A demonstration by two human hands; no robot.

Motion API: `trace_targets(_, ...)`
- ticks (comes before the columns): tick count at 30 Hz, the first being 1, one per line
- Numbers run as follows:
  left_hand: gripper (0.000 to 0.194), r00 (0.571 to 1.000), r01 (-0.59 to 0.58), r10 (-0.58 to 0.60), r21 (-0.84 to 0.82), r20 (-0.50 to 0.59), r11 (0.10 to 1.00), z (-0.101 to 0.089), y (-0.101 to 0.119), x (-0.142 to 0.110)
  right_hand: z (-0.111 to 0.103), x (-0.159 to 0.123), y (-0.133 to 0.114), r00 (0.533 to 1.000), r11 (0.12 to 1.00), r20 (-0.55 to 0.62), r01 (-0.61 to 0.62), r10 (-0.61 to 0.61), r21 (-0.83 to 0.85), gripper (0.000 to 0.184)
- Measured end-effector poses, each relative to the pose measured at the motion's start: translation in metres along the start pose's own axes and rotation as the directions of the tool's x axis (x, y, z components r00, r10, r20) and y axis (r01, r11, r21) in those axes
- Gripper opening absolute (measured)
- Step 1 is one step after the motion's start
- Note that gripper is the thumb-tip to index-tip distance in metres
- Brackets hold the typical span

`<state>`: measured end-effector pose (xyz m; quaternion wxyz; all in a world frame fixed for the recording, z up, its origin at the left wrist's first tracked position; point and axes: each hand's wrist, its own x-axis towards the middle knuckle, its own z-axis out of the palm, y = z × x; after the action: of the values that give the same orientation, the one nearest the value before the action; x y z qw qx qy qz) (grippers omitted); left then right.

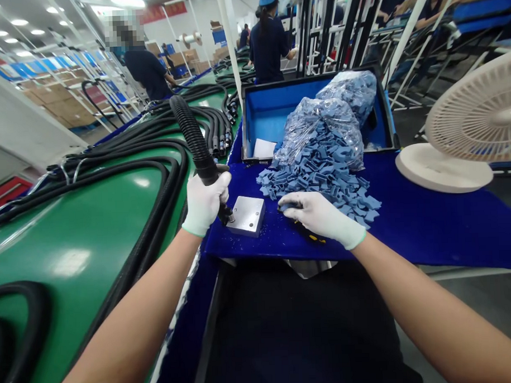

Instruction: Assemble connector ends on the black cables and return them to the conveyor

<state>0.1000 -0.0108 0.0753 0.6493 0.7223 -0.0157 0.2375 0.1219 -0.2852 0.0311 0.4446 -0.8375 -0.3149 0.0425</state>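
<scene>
My left hand (206, 200), in a white glove, is wrapped round the end of a black corrugated hose (191, 132). Below the fist, the hose's dark end fitting (226, 215), with a small spring-like part, meets the left edge of a metal block (248, 214) with holes in its top. My right hand (319, 214), also gloved, is pinched over the blue table, right of the block. A small blue piece (288, 206) shows at its darkened fingertips, partly hidden. Beneath that hand lies a black tool with yellow marks (316, 239), mostly covered. Just behind is a heap of blue plastic clips (321, 167).
A blue crate (261, 114) at the back holds clear bags (348, 93) of clips. A beige fan (443, 168) stands at the right. Black hoses (153, 153) lie along the green conveyor (114, 213) at the left. Other people (269, 48) stand farther back.
</scene>
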Motion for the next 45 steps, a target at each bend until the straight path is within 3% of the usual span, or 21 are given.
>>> trace_targets(3,0.022,0.999,0.001,0.0,0.024,-0.043,1.0,0.001,-0.005,-0.001,0.013,0.007,-0.008,0.999,0.998,0.032,0.032,-0.033,0.052,0.035)
trace_targets(6,0.018,0.994,-0.014,0.032,0.162,-0.106,0.987,0.005,-0.007,-0.003,0.023,0.02,-0.017,0.999,1.0,-0.035,0.004,-0.004,-0.005,0.04)
trace_targets(8,0.019,0.99,-0.008,0.04,0.232,-0.132,0.973,0.007,-0.006,-0.003,0.028,0.03,-0.025,0.997,0.999,-0.073,0.024,-0.026,-0.033,0.034)
trace_targets(12,0.024,0.998,0.052,-0.047,0.173,-0.034,0.984,0.0,-0.003,-0.002,0.039,0.056,-0.042,0.988,0.989,0.052,0.14,-0.143,0.053,0.025)
trace_targets(15,0.027,1.0,0.023,-0.027,0.21,0.015,0.977,-0.007,-0.002,0.0,0.052,0.074,-0.05,0.978,0.986,0.155,0.121,-0.138,0.116,0.013)
trace_targets(21,0.032,0.997,0.068,-0.071,0.158,0.012,0.985,-0.01,-0.008,0.002,0.077,0.102,-0.048,0.969,0.988,0.209,0.107,-0.128,0.111,0.025)
trace_targets(26,0.035,0.995,0.097,-0.098,0.071,0.014,0.993,-0.012,-0.014,0.002,0.078,0.112,-0.039,0.959,0.974,0.262,0.053,-0.112,0.221,0.034)
trace_targets(34,0.033,0.991,0.08,-0.08,0.003,0.108,0.997,-0.01,-0.008,0.003,0.078,0.106,-0.044,0.968,0.984,0.228,0.069,-0.106,0.166,0.046)
trace_targets(37,0.04,0.997,0.066,-0.066,0.019,0.027,0.998,-0.037,0.001,-0.001,0.077,0.1,-0.042,0.964,0.988,0.244,0.067,-0.1,0.141,0.048)
trace_targets(39,0.043,0.995,0.066,-0.059,0.084,-0.085,0.994,-0.076,0.009,-0.014,0.075,0.097,-0.04,0.961,0.989,0.25,0.088,-0.116,0.121,0.043)
trace_targets(41,0.051,0.98,0.131,-0.085,0.26,-0.18,0.957,-0.125,0.019,-0.038,0.075,0.095,-0.037,0.959,0.989,0.249,0.113,-0.134,0.095,0.033)
trace_targets(43,0.059,0.952,0.288,-0.186,0.512,-0.242,0.809,-0.174,0.027,-0.071,0.077,0.095,-0.037,0.959,0.99,0.249,0.132,-0.139,0.044,0.025)
trace_targets(45,0.063,0.909,0.404,-0.328,0.734,-0.256,0.546,-0.212,0.029,-0.109,0.081,0.096,-0.038,0.959,0.988,0.249,0.147,-0.132,-0.041,0.019)
